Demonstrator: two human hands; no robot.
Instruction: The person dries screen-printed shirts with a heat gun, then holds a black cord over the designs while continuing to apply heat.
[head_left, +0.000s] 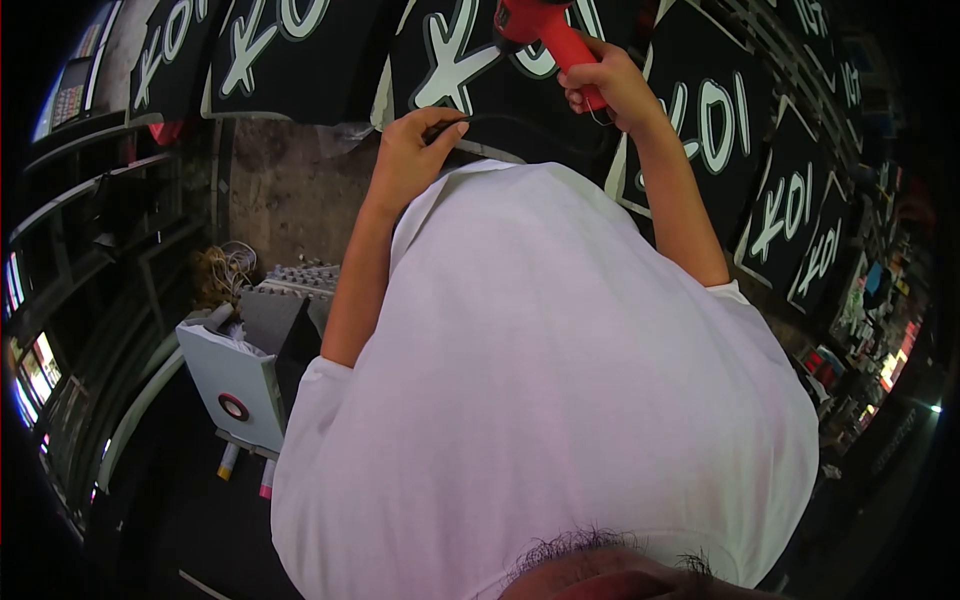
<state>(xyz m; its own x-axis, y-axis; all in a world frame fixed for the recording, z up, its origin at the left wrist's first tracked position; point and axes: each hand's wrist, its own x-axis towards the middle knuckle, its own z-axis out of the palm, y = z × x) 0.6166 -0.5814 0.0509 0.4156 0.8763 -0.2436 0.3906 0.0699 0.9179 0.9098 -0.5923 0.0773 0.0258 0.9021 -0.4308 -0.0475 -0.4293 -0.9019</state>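
Observation:
My right hand [607, 84] is wrapped round the handle of a red heat gun or dryer [568, 45], whose dark nozzle points left over a black panel [520, 135] with white lettering. Lower left of it, my left hand [420, 143] is at the near edge of the same panel, thumb and fingers pinched together on dark material that looks like the panel's edge. What exactly lies between those fingers is too small to tell.
More black lettered panels [290, 60] lie to the left, and others [708, 120] to the right. A brown wooden surface [290, 185] shows at left. Below it stand a light grey box [235, 385] with a round tape roll and a bundle of wire [232, 265].

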